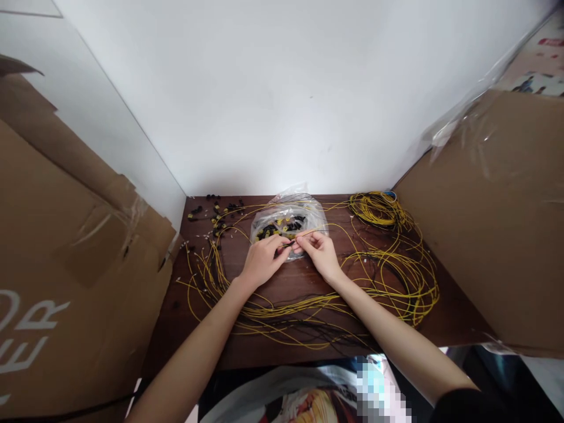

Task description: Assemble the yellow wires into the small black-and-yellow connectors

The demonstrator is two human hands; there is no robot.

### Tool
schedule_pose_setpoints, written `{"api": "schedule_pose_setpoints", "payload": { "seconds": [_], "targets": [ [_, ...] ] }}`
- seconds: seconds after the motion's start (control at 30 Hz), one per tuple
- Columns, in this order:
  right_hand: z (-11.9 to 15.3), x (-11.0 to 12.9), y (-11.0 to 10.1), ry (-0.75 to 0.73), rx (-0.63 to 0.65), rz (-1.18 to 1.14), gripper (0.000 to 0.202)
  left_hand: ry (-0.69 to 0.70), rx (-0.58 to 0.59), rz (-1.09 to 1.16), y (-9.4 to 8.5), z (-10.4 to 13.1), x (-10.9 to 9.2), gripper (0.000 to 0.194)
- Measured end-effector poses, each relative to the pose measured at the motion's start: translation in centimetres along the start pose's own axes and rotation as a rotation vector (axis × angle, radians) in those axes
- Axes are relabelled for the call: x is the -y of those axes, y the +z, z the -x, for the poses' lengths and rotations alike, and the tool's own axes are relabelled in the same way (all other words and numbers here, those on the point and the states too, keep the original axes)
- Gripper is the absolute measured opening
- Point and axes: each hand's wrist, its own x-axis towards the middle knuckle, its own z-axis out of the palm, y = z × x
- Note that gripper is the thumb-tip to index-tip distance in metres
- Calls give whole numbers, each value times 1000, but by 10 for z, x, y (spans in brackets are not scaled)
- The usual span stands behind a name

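Both hands meet at the middle of the dark wooden table, over the near edge of a clear plastic bag (315,214) that holds black and yellow parts (282,226). Pinched in the fingertips of my left hand (264,258) is a small black piece (289,244). My right hand (320,251) has its thumb and forefinger closed at the right end of that piece, on a thin yellow wire (337,225) that arcs off to the right. The exact contact between piece and wire is too small to make out.
Yellow and black wires (299,305) sweep across the table's front into loops (409,288) at the right. A coiled bundle (374,208) lies back right. Small black and yellow parts (218,220) are scattered back left. Cardboard (88,264) stands left, more cardboard (493,223) right, a white wall (273,100) behind.
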Motion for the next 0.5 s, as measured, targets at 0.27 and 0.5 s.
{"api": "schedule_pose_setpoints", "payload": {
  "seconds": [0.27, 0.5],
  "targets": [
    [2, -6, 4, -103, -11, 126, 27, -43, 62, 42, -1, 0, 3, 19],
    [-1, -5, 10, -65, -41, 89, 29, -75, 53, 59, 0, -1, 7, 19]
  ]
}}
